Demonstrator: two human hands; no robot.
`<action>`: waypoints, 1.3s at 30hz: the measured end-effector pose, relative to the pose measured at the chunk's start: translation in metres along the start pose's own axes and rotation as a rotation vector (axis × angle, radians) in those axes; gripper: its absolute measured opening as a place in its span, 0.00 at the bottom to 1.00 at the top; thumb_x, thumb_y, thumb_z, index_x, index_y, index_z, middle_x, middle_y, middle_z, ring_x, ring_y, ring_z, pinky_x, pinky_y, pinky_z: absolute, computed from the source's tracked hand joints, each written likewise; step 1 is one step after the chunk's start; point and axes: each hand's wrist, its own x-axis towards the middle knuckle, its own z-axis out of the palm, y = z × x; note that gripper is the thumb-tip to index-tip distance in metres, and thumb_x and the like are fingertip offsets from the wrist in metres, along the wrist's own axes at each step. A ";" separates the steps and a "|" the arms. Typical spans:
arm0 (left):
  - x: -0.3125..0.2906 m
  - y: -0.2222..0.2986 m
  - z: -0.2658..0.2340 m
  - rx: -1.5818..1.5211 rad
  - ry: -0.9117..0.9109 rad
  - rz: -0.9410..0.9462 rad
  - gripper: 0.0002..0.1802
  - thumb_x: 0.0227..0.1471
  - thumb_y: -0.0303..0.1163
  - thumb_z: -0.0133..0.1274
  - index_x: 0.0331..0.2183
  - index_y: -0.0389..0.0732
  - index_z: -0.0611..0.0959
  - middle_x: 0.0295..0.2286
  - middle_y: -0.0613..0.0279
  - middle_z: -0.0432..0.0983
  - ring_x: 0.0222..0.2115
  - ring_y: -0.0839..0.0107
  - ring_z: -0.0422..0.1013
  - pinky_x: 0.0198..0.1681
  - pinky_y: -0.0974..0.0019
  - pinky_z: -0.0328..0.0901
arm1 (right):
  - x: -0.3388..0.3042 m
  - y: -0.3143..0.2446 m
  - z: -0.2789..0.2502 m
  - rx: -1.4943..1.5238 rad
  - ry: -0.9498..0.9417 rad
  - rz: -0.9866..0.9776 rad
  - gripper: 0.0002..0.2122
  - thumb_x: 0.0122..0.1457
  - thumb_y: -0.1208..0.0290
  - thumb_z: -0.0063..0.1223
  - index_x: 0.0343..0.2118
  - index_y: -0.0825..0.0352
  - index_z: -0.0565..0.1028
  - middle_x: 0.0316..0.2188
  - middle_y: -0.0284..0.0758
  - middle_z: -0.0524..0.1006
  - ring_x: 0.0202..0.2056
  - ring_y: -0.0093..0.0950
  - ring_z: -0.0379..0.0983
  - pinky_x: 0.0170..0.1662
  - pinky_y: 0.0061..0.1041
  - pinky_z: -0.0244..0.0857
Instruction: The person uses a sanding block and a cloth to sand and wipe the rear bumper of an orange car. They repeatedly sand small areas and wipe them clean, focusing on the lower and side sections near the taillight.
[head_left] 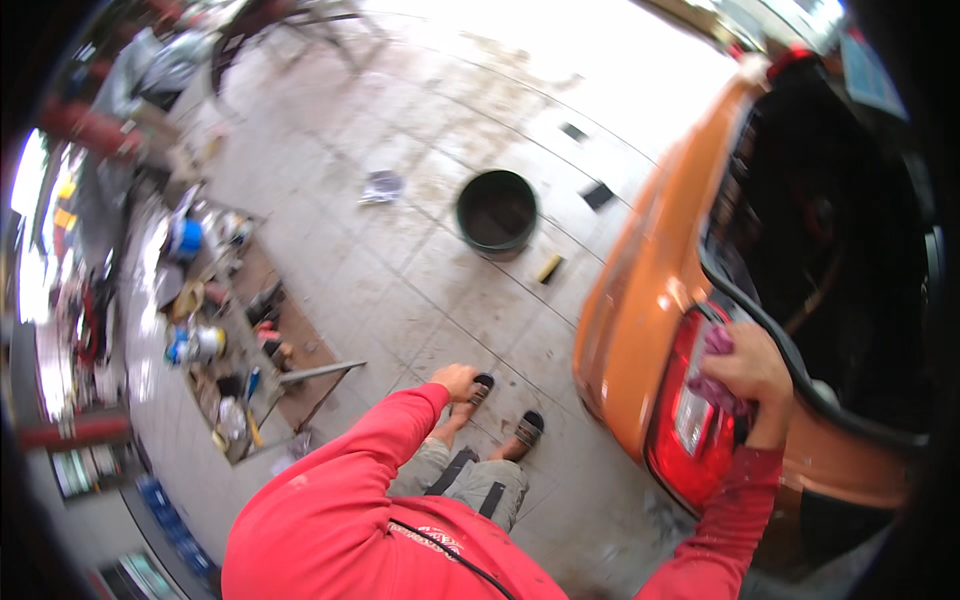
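My right hand is closed around a crumpled purple cloth and presses it to the red and clear tail light at the rear corner of an orange car. Part of the cloth is hidden under the fingers. My left hand hangs over the floor near my sandalled feet, its fingers curled in, with nothing visible in them.
A dark bucket stands on the tiled floor, with a yellow and black block beside it. Dark pads and a clear plastic piece lie farther off. A cluttered low table with cans and tools is at left.
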 end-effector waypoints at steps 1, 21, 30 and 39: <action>-0.030 -0.057 0.025 -0.034 0.013 -0.166 0.26 0.57 0.42 0.61 0.57 0.49 0.87 0.50 0.45 0.85 0.52 0.45 0.81 0.56 0.45 0.75 | 0.006 0.003 0.004 0.009 -0.001 -0.028 0.16 0.46 0.58 0.65 0.26 0.69 0.83 0.26 0.53 0.80 0.33 0.53 0.80 0.39 0.47 0.72; -0.439 -0.060 0.374 -0.662 0.296 -1.137 0.21 0.52 0.33 0.62 0.49 0.44 0.86 0.47 0.42 0.85 0.51 0.40 0.80 0.54 0.43 0.75 | -0.004 0.008 0.082 -0.614 0.629 -0.057 0.14 0.56 0.57 0.62 0.39 0.62 0.84 0.38 0.47 0.87 0.41 0.52 0.84 0.47 0.53 0.77; -0.456 -0.066 0.401 -0.926 0.280 -1.232 0.21 0.51 0.32 0.63 0.49 0.45 0.90 0.49 0.44 0.85 0.52 0.46 0.81 0.57 0.50 0.76 | -0.033 0.019 0.165 -0.624 0.465 -0.243 0.08 0.54 0.60 0.64 0.31 0.58 0.84 0.30 0.40 0.86 0.35 0.45 0.84 0.41 0.48 0.75; -0.459 -0.186 0.342 -0.877 0.291 -1.013 0.23 0.46 0.42 0.66 0.44 0.43 0.92 0.45 0.45 0.87 0.49 0.46 0.83 0.54 0.49 0.77 | -0.199 0.041 0.438 -0.228 -0.052 0.190 0.26 0.61 0.47 0.63 0.23 0.71 0.82 0.26 0.49 0.85 0.32 0.50 0.86 0.33 0.50 0.78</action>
